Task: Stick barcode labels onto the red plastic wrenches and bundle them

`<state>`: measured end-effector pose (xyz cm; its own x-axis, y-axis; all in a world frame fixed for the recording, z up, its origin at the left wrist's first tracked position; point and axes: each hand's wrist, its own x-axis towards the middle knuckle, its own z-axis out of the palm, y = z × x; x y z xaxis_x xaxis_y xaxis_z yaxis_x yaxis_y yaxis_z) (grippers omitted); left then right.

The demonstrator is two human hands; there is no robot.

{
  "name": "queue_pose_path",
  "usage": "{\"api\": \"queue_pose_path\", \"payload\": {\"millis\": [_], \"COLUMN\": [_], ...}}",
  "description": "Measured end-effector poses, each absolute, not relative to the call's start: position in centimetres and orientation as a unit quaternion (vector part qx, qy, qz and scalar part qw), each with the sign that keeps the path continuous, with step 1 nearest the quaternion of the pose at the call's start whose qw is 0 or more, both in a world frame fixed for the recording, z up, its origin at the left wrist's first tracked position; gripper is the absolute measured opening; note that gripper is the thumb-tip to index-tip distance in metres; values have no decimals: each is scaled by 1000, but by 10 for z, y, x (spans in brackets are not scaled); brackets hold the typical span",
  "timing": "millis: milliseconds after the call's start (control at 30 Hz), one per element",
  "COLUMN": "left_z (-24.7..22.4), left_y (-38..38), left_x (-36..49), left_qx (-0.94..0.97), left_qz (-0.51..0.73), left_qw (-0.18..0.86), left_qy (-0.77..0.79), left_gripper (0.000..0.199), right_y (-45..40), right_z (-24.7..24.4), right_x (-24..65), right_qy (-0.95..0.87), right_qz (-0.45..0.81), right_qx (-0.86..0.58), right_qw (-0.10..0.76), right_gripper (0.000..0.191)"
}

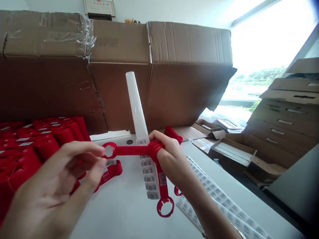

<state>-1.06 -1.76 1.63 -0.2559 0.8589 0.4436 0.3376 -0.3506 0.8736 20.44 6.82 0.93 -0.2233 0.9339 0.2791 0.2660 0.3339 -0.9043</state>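
Note:
My right hand (pixel 167 156) is shut around a red plastic ring-ended spanner (pixel 129 150), whose open ring points left. Where the hand grips, a second red ring-ended piece (pixel 163 194) runs down across the table, and its exact join is hidden by my fingers. My left hand (pixel 62 176) hovers beside the left ring, thumb and fingertips close together; whether they pinch a small label there, I cannot tell. Beneath my hands lies a barcode label strip (pixel 149 174), running up into a white tube (pixel 136 106).
A red spanner (pixel 109 174) lies on the white table (pixel 124 215), and a long label sheet (pixel 224 199) lies to the right. Several stacked red pieces (pixel 57 132) fill the left. Large cardboard boxes (pixel 119 43) stand behind, with flattened cardboard (pixel 281 132) at right.

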Motion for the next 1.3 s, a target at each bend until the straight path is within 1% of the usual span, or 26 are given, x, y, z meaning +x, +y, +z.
{"api": "queue_pose_path", "payload": {"millis": [67,167,233,433,633,1300], "left_z": [19,24,27,25,22,17], "left_y": [-16,-10,-8,-2,0,8], "left_x": [0,13,16,7,5,11], "left_qx": [559,537,531,529,543,521], "left_qz": [581,563,551,554,554,559], "left_qw": [246,299,306,284,277,303], "left_qy": [538,553,566,577,567,570], "left_gripper": [24,16,12,18,17,18], "right_y": [63,56,52,48,46,46], "right_z": [10,11,11,13,13,13], "right_x": [202,199,198,196,196,196], "right_qy": [-697,-708,-713,-728,-728,-723], "right_qz": [356,338,328,304,301,309], "right_qx": [-440,-442,-440,-430,-429,-432], "right_qw": [440,435,435,440,442,441], "right_gripper": [24,24,24,25,24,25]}}
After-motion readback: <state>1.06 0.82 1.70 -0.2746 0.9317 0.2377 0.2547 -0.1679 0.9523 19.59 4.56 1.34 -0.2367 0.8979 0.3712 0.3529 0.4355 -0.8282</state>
